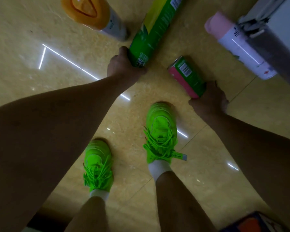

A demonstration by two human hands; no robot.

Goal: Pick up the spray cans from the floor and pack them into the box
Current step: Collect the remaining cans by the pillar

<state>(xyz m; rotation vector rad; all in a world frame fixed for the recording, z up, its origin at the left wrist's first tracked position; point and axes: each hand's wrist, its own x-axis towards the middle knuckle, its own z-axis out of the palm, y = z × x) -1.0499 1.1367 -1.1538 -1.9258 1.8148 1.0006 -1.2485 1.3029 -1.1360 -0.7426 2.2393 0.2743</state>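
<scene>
Writing readable: "FASHION" is printed on a lace tag of the right sneaker (161, 131); a barcode is seen on the green-and-pink spray can (187, 76); print on the tall green spray can (151, 30) is too blurred to be read.
Left hand (122, 64): fingers are wrapped round the lower end of the tall green spray can, thumb side toward the camera; the forearm is stretched forward and down from the left edge.
Right hand (209, 99): fingers are curled round one end of the green-and-pink spray can; the forearm comes in from the right edge, wrist bent down.
Tall green spray can: slanted up and away from the left hand toward the top edge, cut off by the frame; contact with the floor cannot be told.
Green-and-pink spray can: tilted, free end pointing up-left, held just beside the right sneaker's toe.
Orange-capped spray can (94, 15): white body, seen top-left on the tiled floor (40, 64), near the tall green can.
Pink-capped spray can (238, 46): white body with small unreadable marks, seen top-right against a dark and white object (274, 30).
Left sneaker (97, 164): neon green, white sock above, planted on the tiles.
Box: not identified for certain; a blue-and-orange corner (258, 223) is seen bottom-right.
</scene>
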